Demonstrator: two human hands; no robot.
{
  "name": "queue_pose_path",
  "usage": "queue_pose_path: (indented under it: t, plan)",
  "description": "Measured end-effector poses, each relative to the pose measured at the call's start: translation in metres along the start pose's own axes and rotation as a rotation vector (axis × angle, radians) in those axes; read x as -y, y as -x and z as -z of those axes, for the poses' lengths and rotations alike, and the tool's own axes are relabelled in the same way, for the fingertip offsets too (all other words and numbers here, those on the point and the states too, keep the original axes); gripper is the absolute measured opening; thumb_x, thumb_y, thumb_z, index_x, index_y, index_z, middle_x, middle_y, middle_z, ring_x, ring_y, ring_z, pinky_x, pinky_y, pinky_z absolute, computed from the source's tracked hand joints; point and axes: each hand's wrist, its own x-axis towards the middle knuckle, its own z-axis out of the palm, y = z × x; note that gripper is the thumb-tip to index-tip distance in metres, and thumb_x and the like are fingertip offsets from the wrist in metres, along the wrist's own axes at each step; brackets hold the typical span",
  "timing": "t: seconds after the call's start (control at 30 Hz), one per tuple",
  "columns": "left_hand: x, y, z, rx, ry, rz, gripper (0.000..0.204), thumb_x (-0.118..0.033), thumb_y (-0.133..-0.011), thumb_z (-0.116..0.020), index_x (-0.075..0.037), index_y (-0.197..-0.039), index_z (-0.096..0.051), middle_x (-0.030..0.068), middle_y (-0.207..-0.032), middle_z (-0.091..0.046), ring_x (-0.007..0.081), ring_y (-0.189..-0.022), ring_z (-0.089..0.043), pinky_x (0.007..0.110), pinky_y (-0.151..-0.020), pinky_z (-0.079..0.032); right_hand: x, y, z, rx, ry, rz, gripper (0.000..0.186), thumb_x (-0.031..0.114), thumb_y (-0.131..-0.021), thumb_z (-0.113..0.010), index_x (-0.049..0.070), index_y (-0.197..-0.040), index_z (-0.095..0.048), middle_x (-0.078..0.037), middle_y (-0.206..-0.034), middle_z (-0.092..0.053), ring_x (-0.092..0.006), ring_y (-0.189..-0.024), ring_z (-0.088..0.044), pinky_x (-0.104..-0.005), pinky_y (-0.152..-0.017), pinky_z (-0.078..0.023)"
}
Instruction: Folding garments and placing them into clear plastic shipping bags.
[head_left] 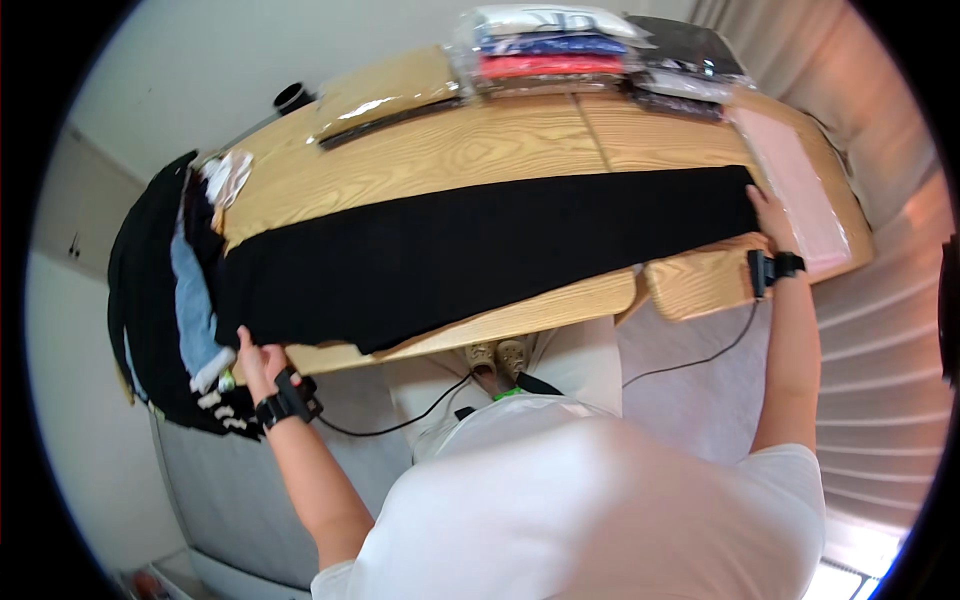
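- We saw a matte black garment (480,250), long and tapering, flat across the wood-grained surface (420,155).
- The left grip (262,366) touched its wide end's near corner; whether closed, we could not tell.
- The right grip (772,216) touched its narrow end, closure likewise unclear.
- Glossy plastic-wrapped packages (550,66) lay beyond.

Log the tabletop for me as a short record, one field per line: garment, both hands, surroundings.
Garment: black garment, laid flat, wide end left, narrow end right
Left hand: at the wide end's near corner; grip unclear
Right hand: at the narrow end; grip unclear
Surface: wood-grain table
Left end: heaped clothes, mostly black, some light blue
Far side: tan package, multicoloured stack, dark stack, in clear plastic
Right end: flat pink packet
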Motion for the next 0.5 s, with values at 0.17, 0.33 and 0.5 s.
queue_pose_path:
  t: [0.17,0.33,0.5]
  plan:
    - [0.017,0.075,-0.041,0.063,0.071,0.128,0.034,-0.026,-0.091,-0.058,-0.004,-0.116,-0.056,0.0104,-0.116,-0.061,0.0238,-0.107,-0.057,0.034,-0.095,-0.046,0.019,-0.008,0.058,-0.126,0.151,0.107,0.040,0.036,-0.093,-0.052,-0.001,-0.107,-0.060,-0.015,-0.094,-0.065,-0.0227,-0.087,-0.059,-0.0329,-0.080,-0.044]
    - [0.045,0.131,-0.046,0.134,-0.229,-0.279,0.035,-0.010,-0.093,-0.051,0.000,-0.126,-0.047,0.0105,-0.118,-0.055,0.0224,-0.112,-0.051,0.033,-0.096,-0.040,-0.021,-0.020,0.080,-0.138,0.168,-0.064,0.035,0.029,-0.093,-0.052,0.003,-0.116,-0.055,-0.016,-0.098,-0.064,-0.0257,-0.093,-0.060,-0.0356,-0.080,-0.046]
    - [0.041,0.203,-0.108,0.321,-1.055,-1.070,0.043,-0.003,-0.084,-0.055,0.000,-0.127,-0.047,0.0140,-0.129,-0.049,0.0271,-0.120,-0.045,0.037,-0.103,-0.032,0.127,0.071,-0.006,0.083,0.082,0.384,0.026,0.015,-0.090,-0.055,0.004,-0.113,-0.060,-0.016,-0.109,-0.062,-0.0244,-0.104,-0.059,-0.0312,-0.089,-0.044]
